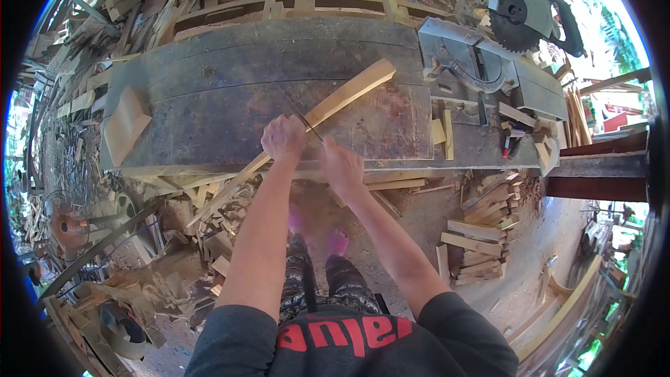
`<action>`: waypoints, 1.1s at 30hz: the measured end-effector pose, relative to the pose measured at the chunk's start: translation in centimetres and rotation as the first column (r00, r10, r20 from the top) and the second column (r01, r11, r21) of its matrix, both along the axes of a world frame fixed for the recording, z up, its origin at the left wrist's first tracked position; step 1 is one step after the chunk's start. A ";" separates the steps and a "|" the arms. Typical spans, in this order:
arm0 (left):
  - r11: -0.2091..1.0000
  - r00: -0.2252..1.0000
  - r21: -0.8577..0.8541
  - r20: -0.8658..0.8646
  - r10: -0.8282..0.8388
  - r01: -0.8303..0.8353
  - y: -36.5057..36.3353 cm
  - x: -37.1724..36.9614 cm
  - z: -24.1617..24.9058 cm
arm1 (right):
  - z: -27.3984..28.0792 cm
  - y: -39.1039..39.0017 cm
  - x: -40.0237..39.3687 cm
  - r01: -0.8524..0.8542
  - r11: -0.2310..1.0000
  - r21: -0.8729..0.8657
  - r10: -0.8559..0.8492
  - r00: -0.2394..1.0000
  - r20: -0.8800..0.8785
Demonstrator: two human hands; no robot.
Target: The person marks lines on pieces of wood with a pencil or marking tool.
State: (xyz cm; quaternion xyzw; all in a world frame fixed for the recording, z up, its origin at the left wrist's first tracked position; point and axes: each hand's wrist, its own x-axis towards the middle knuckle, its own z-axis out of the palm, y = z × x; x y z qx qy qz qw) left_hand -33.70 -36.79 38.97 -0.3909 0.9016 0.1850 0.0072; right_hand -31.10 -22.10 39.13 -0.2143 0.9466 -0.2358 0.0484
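Note:
A long wooden strip (352, 92) lies diagonally across the dark workbench (244, 108), its near end jutting past the front edge. My left hand (284, 137) is closed in a fist beside the strip, at the bench's front. Just right of it, my right hand (340, 166) is closed around the near end of a thin dark tool (300, 113). This tool crosses over the strip and points up and left; its exact kind is too small to tell. What my left hand grips, if anything, is hidden under its fingers.
A miter saw (520, 14) stands at the back right. Small wood pieces (448, 135) and a red-and-black tool (511, 139) lie at the bench's right. A wide wood block (127, 126) rests at its left end. Cut pieces (481, 241) are stacked on the floor.

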 end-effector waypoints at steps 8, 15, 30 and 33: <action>1.000 1.000 0.005 -0.007 0.004 -0.004 0.1 0.2 -0.2 | 0.3 2.8 3.0 0.060 0.993 0.098 -0.069 0.994 0.089; 1.000 1.000 0.023 -0.002 0.008 -0.008 -0.1 0.1 -0.1 | 0.1 1.5 2.0 0.033 0.999 0.001 -0.033 0.999 0.006; 0.987 0.986 -0.016 0.034 -0.161 0.162 -0.7 0.8 -1.2 | -4.1 4.2 3.3 0.004 0.993 0.116 0.017 0.983 -0.185; 0.994 0.993 -0.008 -0.060 -0.106 0.106 -0.5 1.2 0.6 | -1.1 -0.5 -0.3 -0.011 0.998 0.067 0.018 0.995 -0.096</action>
